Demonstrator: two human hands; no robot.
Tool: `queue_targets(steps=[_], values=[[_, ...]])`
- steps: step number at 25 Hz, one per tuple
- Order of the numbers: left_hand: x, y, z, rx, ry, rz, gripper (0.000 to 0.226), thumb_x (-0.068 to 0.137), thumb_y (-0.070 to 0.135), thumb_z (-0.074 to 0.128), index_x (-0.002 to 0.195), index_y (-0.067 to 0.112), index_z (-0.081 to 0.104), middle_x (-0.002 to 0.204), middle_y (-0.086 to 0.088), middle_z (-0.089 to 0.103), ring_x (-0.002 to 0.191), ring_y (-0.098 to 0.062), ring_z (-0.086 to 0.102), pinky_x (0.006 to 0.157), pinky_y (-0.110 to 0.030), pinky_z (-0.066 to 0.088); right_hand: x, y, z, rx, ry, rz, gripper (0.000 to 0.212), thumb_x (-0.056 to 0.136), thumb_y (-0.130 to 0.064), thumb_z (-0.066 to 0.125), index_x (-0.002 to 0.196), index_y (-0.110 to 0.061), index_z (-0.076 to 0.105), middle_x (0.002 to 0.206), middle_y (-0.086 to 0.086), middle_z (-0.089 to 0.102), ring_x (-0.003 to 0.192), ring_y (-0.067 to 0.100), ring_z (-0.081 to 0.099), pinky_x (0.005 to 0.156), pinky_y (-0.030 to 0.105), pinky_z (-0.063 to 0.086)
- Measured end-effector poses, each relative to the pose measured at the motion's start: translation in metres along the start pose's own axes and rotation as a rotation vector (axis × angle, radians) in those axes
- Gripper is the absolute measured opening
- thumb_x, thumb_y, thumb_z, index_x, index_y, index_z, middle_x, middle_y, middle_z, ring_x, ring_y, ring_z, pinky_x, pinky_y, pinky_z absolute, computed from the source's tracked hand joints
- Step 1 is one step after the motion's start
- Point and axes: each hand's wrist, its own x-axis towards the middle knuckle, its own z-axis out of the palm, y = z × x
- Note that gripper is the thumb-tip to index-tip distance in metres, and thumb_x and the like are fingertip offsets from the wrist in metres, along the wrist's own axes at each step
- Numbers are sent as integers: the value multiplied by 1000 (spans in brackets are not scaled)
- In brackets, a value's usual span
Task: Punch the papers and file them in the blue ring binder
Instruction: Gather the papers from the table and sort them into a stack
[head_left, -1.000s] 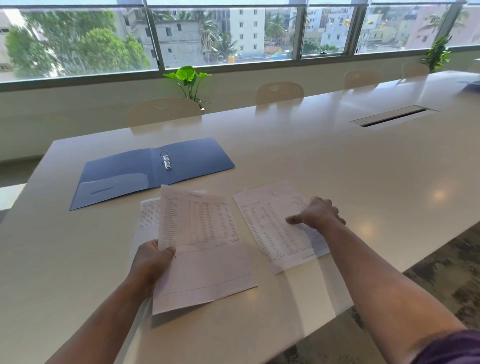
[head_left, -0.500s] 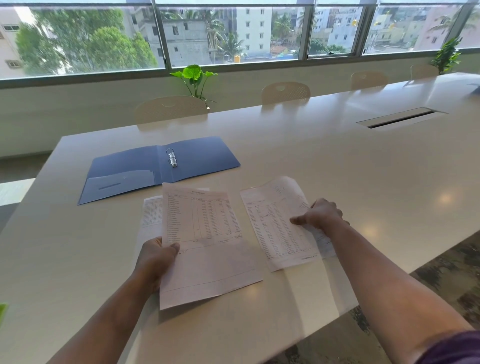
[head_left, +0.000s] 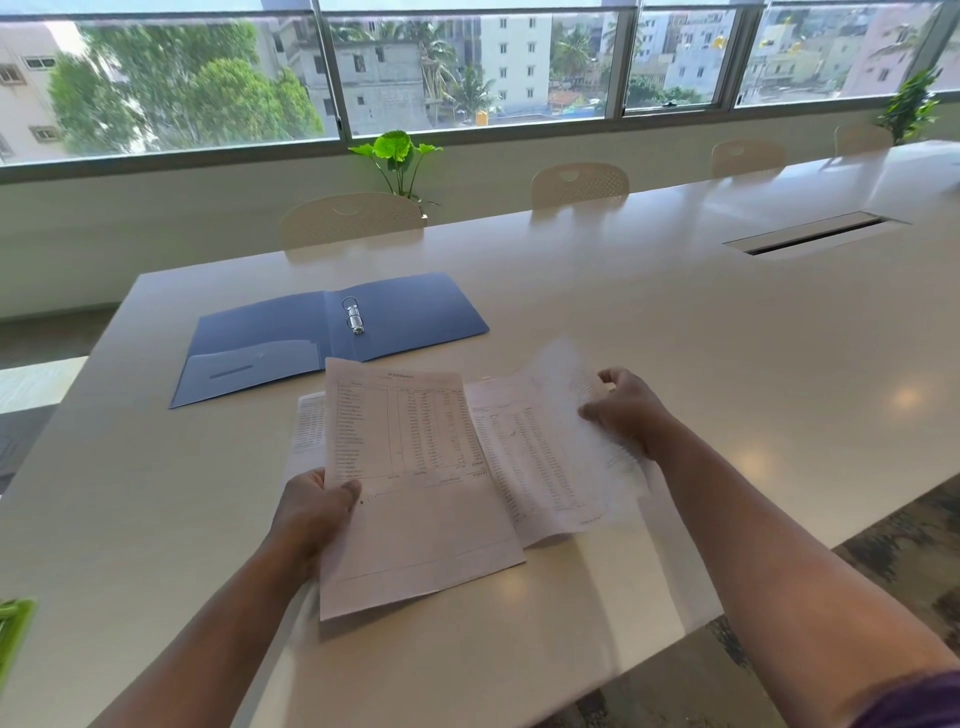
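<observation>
Head view | printed sheet (head_left: 410, 483) pinched at its edge by left hand (head_left: 311, 512) | second sheet (head_left: 550, 457), limp and light, lifted by right hand (head_left: 626, 410) | both near blue ring binder (head_left: 322, 332).

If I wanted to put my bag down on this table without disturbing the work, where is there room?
The long white table is bare on the right, between the right hand and the recessed slot, and along the far edge behind the open blue ring binder. The near left, beside the left hand, is also free. The middle is crowded with printed paper sheets.
</observation>
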Motion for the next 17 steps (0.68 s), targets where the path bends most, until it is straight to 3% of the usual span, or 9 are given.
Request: queue_targets(steps=[3, 6, 7, 11, 14, 17], values=[[-10, 15, -11, 119, 70, 161, 14, 98, 14, 61, 108, 11, 70, 109, -9, 73, 84, -24, 66, 70, -31, 51, -12, -29, -3, 73, -7, -151, 48, 87, -6, 63, 125, -28, 46, 93, 4, 61, 74, 21, 62, 64, 30, 51], [-18, 33, -22, 179, 120, 228, 23, 99, 13, 60, 120, 7, 68, 110, -6, 68, 92, -26, 62, 71, -27, 46, -19, -55, 2, 151, -50, -267, 24, 87, -5, 57, 97, -23, 69, 86, 6, 63, 73, 23, 53, 66, 32, 43], [-18, 37, -26, 180, 124, 225, 25, 99, 14, 60, 123, 7, 67, 114, -8, 68, 94, -27, 61, 74, -30, 46, -21, -62, 4, 224, -97, -259, 27, 86, -4, 53, 90, -20, 74, 86, 8, 64, 74, 25, 52, 66, 31, 42], [-15, 42, -42, 158, 133, 188, 26, 100, 16, 60, 124, 10, 66, 124, -11, 69, 97, -30, 61, 81, -37, 48, -37, -83, 6, 465, -359, -214, 53, 84, 9, 35, 117, -10, 72, 102, 5, 75, 75, 20, 69, 69, 33, 49], [-16, 42, -51, 143, 152, 175, 26, 101, 17, 59, 125, 9, 65, 126, -12, 69, 98, -32, 61, 82, -39, 48, -41, -89, 15, 292, -273, -378, 40, 93, 8, 48, 119, -13, 70, 100, 3, 75, 70, 4, 70, 72, 30, 49], [-17, 40, -56, 125, 166, 168, 24, 101, 15, 59, 123, 10, 66, 125, -11, 69, 96, -32, 61, 80, -39, 49, -39, -99, 25, 111, -87, -558, 11, 89, -12, 68, 94, -15, 77, 77, 6, 71, 61, 7, 58, 69, 32, 47]])
